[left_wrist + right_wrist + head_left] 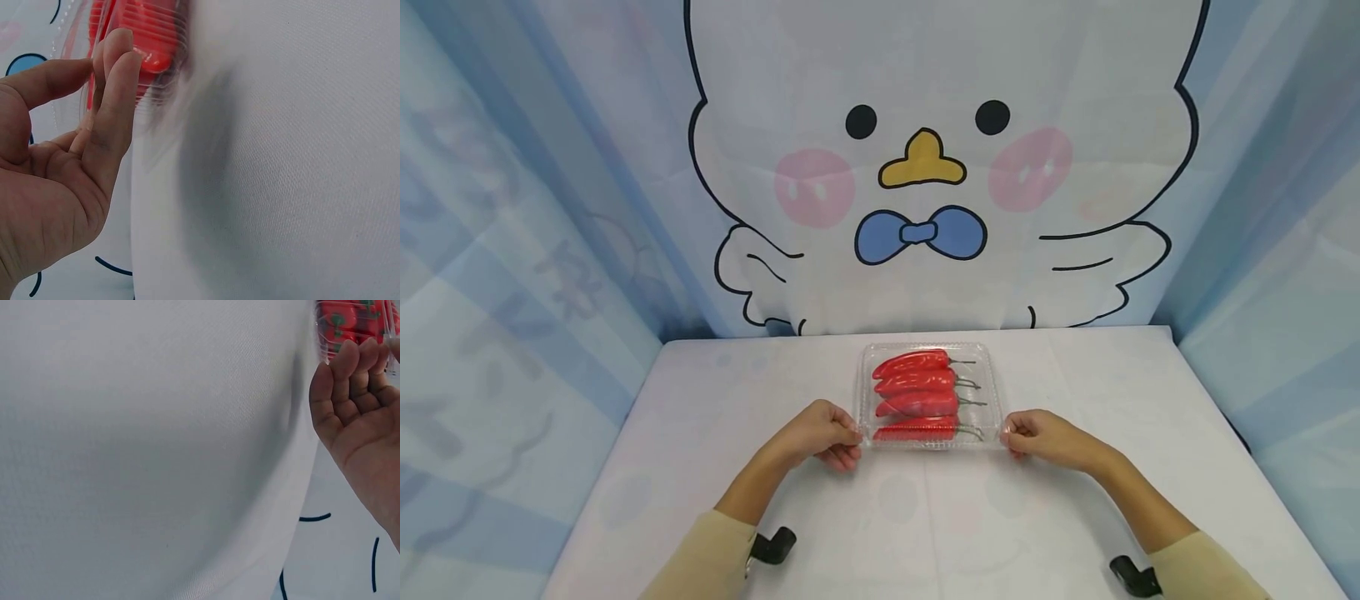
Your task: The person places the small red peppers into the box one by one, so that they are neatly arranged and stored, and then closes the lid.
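Observation:
A clear plastic box (992, 379) with a ribbed edge lies at the middle of the table's far part. Inside it, several long red chili peppers (917, 405) lie in a row with their green stems to the right. My left hand (823, 435) pinches the box's near left corner between thumb and fingers. At the near right corner my right hand (1048, 437) pinches the rim. In the left wrist view the thumb and fingers of the left hand (69, 137) meet at the box's edge. The right wrist view shows the curled fingers of the right hand (359, 406) beside the box.
A white cloth covers the table (925, 525). Behind it hangs a curtain (925, 283) printed with a cartoon bird, and pale blue curtains (512, 292) flank both sides. Black wrist-camera mounts (773, 546) stick out near both sleeves.

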{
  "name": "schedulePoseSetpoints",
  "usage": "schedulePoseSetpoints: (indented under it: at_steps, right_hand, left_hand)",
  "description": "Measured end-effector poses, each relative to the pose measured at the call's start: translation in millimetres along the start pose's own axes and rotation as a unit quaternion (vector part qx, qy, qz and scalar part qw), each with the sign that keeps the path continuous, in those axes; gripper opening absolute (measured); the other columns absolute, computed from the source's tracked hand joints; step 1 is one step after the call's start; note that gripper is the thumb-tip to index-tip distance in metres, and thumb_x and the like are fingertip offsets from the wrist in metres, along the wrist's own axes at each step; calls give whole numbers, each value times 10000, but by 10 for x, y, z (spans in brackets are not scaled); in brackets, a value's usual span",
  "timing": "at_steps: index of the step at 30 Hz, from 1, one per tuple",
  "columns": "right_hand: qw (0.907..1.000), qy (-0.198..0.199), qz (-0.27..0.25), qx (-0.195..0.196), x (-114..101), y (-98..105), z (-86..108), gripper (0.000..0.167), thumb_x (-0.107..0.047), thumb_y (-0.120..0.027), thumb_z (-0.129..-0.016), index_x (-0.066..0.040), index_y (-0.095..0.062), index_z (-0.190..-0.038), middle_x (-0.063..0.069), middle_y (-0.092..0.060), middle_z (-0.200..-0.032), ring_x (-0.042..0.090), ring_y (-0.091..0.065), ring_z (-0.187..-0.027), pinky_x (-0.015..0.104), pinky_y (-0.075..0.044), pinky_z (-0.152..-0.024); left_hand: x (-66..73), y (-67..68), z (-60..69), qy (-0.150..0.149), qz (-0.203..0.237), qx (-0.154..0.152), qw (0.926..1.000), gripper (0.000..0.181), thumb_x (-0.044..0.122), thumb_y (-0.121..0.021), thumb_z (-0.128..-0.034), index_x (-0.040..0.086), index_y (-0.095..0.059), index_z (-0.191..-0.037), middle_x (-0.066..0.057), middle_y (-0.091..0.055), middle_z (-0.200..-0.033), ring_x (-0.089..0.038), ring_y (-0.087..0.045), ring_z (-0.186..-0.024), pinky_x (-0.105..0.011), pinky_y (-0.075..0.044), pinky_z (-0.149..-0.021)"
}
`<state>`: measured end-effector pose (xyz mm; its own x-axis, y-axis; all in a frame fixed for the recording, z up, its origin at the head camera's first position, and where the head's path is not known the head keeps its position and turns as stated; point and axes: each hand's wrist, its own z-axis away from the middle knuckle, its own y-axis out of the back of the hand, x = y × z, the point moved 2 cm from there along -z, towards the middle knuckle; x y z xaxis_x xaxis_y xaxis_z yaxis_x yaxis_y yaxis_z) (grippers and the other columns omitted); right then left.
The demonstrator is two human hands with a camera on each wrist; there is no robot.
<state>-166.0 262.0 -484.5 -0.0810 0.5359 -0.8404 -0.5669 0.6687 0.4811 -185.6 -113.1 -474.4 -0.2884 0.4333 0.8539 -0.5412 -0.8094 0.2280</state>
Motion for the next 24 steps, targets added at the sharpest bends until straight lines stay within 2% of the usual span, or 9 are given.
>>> schedulePoseSetpoints:
  at_steps: [13,24]
  right_hand:
    - [10000,31,37,77,-12,-16,28,154,-139,-603,-1017,-37,-600,-902,-13,-584,-769,46,-508,-693,198,-444,-594]
    - [9997,133,210,55,13,1,21,196,-162,-600,-1030,-41,-594,-876,-32,-564,-748,40,-485,-671,208,-420,-574]
  left_hand:
    - [3,-12,2,23,10,-5,10000,131,68,-684,-967,-43,-675,-899,-98,-734,-738,-170,-728,-613,-328,-652,-613]
    - [1,-3,10,-10,-28,-4,10000,142,85,-685,-970,-42,-671,-909,-102,-737,-747,-179,-733,-622,-331,-652,-616]
